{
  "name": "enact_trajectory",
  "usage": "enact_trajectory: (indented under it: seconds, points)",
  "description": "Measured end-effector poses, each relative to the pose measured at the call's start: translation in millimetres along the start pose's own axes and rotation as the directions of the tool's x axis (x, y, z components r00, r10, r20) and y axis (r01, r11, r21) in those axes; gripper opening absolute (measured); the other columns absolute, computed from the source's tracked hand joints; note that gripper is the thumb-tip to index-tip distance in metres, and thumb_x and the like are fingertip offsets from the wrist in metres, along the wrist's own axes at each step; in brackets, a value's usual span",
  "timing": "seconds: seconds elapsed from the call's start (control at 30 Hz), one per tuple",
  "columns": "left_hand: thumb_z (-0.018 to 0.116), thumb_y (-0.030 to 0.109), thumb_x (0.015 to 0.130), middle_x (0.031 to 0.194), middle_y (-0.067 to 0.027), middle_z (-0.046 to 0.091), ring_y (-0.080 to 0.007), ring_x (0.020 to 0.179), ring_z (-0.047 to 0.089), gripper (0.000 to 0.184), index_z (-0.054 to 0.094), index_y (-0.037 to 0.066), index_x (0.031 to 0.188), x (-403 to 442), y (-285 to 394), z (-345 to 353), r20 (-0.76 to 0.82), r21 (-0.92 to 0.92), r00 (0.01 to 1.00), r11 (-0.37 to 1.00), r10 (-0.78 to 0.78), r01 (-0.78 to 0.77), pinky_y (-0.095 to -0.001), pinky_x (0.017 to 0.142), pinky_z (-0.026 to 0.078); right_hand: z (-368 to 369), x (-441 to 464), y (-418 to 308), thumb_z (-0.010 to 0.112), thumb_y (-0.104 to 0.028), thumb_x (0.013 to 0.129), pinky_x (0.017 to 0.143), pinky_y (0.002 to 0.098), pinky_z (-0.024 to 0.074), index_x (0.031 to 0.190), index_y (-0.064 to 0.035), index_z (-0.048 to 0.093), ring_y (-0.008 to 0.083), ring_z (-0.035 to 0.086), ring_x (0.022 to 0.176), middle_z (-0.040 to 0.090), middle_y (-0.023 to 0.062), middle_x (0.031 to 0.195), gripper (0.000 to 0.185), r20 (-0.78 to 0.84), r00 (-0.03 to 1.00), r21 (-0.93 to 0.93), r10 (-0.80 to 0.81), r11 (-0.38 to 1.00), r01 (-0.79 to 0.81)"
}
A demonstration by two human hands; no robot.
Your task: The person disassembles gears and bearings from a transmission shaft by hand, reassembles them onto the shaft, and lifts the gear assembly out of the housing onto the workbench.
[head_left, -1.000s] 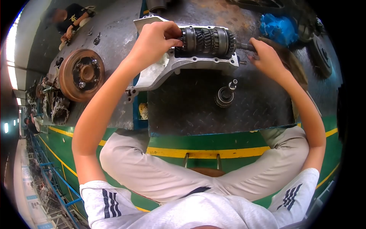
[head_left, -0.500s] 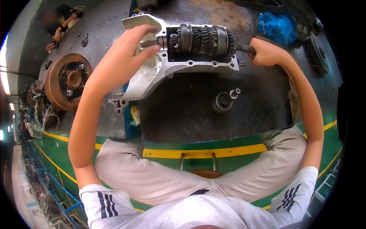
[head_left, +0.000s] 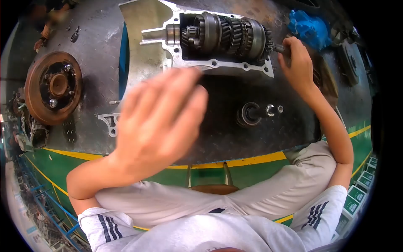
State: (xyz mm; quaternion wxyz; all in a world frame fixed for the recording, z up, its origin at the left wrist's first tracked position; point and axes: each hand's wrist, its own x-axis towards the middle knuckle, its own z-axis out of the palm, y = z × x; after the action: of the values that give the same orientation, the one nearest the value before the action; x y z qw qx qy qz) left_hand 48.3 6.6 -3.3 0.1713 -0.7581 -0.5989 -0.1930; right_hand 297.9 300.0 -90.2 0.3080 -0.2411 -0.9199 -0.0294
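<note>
My left hand [head_left: 161,119], smeared by motion, hangs in front of the near edge of the aluminium gearbox housing [head_left: 247,66]. Its fingers look loosely apart, and nothing shows in them. Inside the housing lies a gear set [head_left: 231,35] on a shaft, with a hollow metal shaft end [head_left: 153,36] sticking out at the left. At the right, my right hand [head_left: 300,65] has its thumb and fingers round the splined shaft [head_left: 280,48] coming out of the gears. A loose gear shaft [head_left: 252,113] with a bright tip lies on the dark metal tabletop, nearer to me.
A rusty brake drum [head_left: 31,88] stands at the left. Blue plastic [head_left: 308,29] lies at the back right, near a dark round metal part [head_left: 348,65]. Another person's hand [head_left: 40,43] is at the far left. A stool [head_left: 214,189] sits below the table edge.
My left hand has left the hollow shaft end and swung toward me and to the right. My right hand stays at the splined shaft, its grip shifted. The view has moved a little.
</note>
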Motion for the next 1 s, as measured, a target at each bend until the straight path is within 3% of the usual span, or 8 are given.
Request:
enact_trajectory:
  seconds: [0.1,0.33,0.67,0.77,0.87,0.9,0.93,1.0]
  points:
    - [0.074,0.01,0.082,0.134,-0.0197,0.06,-0.0395,0.115,0.062,0.045,0.063,0.0,0.125,-3.6,-14.2,-11.9,-0.005,0.116,0.99,0.983,-0.144,0.144,-0.0436,0.096,0.048,-5.0,-2.9,-13.5,0.07,0.005,0.078,0.081,0.0424,0.0489,0.108,-0.0011,0.053,0.0372,0.06,0.096,0.059,0.0167,0.102,0.035,-0.091,0.98,-0.12,-0.176,0.979,0.165]
    - [0.066,0.032,0.099,0.145,-0.0171,0.055,-0.0419,0.128,0.056,0.048,0.056,0.004,0.137,-9.6,-24.4,-23.6,0.112,0.157,0.943,0.943,-0.314,0.295,-0.047,0.106,0.045,-0.2,-2.4,2.1,0.069,0.001,0.08,0.074,0.0446,0.0523,0.106,-0.0034,0.052,0.0363,0.066,0.089,0.064,0.0166,0.093,0.031,0.048,0.995,-0.157,-0.089,0.983,0.095]
    - [0.078,0.025,0.089,0.153,-0.0214,0.042,-0.0443,0.129,0.05,0.065,0.048,0.001,0.141,-5.7,-27.0,-14.2,0.243,0.105,0.932,0.962,-0.269,0.25,-0.0485,0.104,0.046,-9.2,22.2,4.8,0.073,-0.006,0.076,0.066,0.0474,0.053,0.079,0.0018,0.062,0.0412,0.066,0.075,0.064,0.0214,0.072,0.014,0.194,0.981,-0.088,-0.018,0.995,0.035]
    - [0.078,0.024,0.089,0.154,-0.0211,0.042,-0.0439,0.131,0.049,0.065,0.048,0.001,0.142,-5.0,-26.6,-12.8,0.252,0.103,0.928,0.961,-0.274,0.256,-0.0477,0.105,0.045,-22.8,38.7,7.5,0.071,-0.005,0.074,0.066,0.0473,0.053,0.076,0.0049,0.065,0.0433,0.066,0.076,0.065,0.0256,0.075,0.012,0.438,0.898,0.019,0.051,0.998,-0.066]
    - [0.078,0.024,0.089,0.154,-0.0208,0.041,-0.0437,0.132,0.048,0.066,0.047,0.0,0.142,-4.5,-24.3,-13.8,0.275,0.094,0.916,0.956,-0.294,0.279,-0.0472,0.106,0.045,-30.4,58.3,10.5,0.072,-0.005,0.073,0.07,0.0471,0.0536,0.082,0.0066,0.067,0.0452,0.067,0.079,0.065,0.0285,0.078,0.015,0.719,0.686,0.03,0.108,0.982,-0.186]
    - [0.075,0.023,0.091,0.157,-0.017,0.04,-0.0419,0.137,0.046,0.064,0.047,0.005,0.146,-4.9,-24.3,-14.7,0.291,0.102,0.903,0.948,-0.317,0.3,-0.0473,0.11,0.042,-30.7,54.6,9.6,0.072,-0.005,0.073,0.07,0.0471,0.0536,0.082,0.0066,0.067,0.0452,0.067,0.079,0.065,0.0285,0.078,0.015,0.717,0.688,0.026,0.115,0.981,-0.192]
    - [0.072,0.023,0.094,0.161,-0.0131,0.038,-0.04,0.142,0.043,0.063,0.046,0.009,0.15,-4.4,-24.8,-14.7,0.306,0.111,0.889,0.94,-0.34,0.322,-0.0473,0.114,0.04,-30.0,48.4,7.3,0.073,-0.005,0.075,0.072,0.0474,0.0531,0.087,0.0056,0.066,0.0446,0.067,0.082,0.066,0.0272,0.081,0.018,0.583,0.809,0.043,0.077,0.991,-0.126]
    - [0.073,0.021,0.092,0.157,-0.0163,0.04,-0.0414,0.138,0.045,0.064,0.046,0.006,0.148,-4.5,-25.0,-12.5,0.286,0.112,0.907,0.951,-0.309,0.289,-0.0474,0.111,0.041,-36.4,37.1,-4.1,0.074,-0.007,0.079,0.078,0.0489,0.0513,0.102,0.0018,0.059,0.0432,0.065,0.092,0.068,0.0235,0.091,0.028,0.396,0.917,-0.015,0.051,0.999,-0.049]
